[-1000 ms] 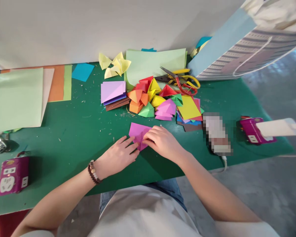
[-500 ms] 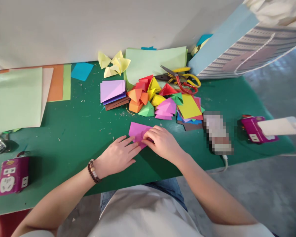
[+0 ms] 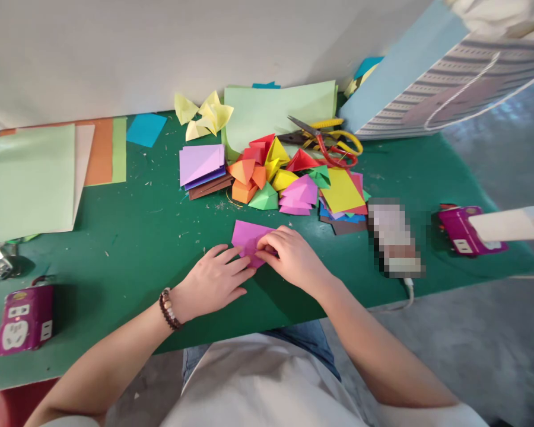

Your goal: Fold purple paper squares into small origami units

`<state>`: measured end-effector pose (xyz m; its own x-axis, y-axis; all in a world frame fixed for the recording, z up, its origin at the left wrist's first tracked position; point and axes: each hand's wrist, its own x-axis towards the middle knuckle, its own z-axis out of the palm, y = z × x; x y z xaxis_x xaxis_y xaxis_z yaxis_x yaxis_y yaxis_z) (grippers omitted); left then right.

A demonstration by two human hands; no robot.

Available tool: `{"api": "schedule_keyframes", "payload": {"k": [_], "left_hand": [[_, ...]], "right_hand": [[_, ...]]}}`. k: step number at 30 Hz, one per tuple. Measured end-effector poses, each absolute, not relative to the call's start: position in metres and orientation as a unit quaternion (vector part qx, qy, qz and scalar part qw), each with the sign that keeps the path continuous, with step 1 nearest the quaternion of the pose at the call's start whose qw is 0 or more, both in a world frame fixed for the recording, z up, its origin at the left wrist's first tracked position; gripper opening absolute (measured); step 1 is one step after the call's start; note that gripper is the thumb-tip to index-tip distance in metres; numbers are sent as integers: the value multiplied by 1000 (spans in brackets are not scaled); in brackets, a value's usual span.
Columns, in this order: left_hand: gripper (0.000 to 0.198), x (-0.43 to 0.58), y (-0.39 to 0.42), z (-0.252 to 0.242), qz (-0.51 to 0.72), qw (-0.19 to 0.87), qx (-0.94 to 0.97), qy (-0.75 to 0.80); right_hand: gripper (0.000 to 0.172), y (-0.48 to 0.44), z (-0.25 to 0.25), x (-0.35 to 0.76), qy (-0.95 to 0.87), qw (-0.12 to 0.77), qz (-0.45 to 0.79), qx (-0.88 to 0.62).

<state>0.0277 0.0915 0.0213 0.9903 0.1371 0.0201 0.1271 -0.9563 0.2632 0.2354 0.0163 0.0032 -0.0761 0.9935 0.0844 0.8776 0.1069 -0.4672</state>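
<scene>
A purple sheet of paper (image 3: 248, 235), partly folded, lies on the green table (image 3: 133, 261) near its front edge. My left hand (image 3: 213, 281) rests flat with fingers spread, its fingertips on the paper's lower left part. My right hand (image 3: 291, 256) has thumb and forefinger pinched on the paper's right side, hiding that edge. Just beyond sit folded pieces: pink ones (image 3: 299, 194), a green one (image 3: 264, 197) and orange ones (image 3: 244, 190).
Behind are a lilac paper stack (image 3: 201, 163), red-handled scissors (image 3: 324, 145), pale yellow pieces (image 3: 211, 114) and a striped bag (image 3: 445, 89). A phone (image 3: 394, 237) and purple power block (image 3: 460, 228) lie right; another power block (image 3: 25, 320) and large sheets (image 3: 29, 178) left.
The view has shifted very slightly. Both hands stay on the purple paper in nearly the same pose.
</scene>
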Motion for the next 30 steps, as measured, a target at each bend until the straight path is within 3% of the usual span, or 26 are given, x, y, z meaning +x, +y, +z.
{"api": "schedule_keyframes", "payload": {"k": [30], "left_hand": [[47,40,68,18,-23,116,980,158]], "right_hand": [[7,35,-6,250,-702,309,210,-606]]}}
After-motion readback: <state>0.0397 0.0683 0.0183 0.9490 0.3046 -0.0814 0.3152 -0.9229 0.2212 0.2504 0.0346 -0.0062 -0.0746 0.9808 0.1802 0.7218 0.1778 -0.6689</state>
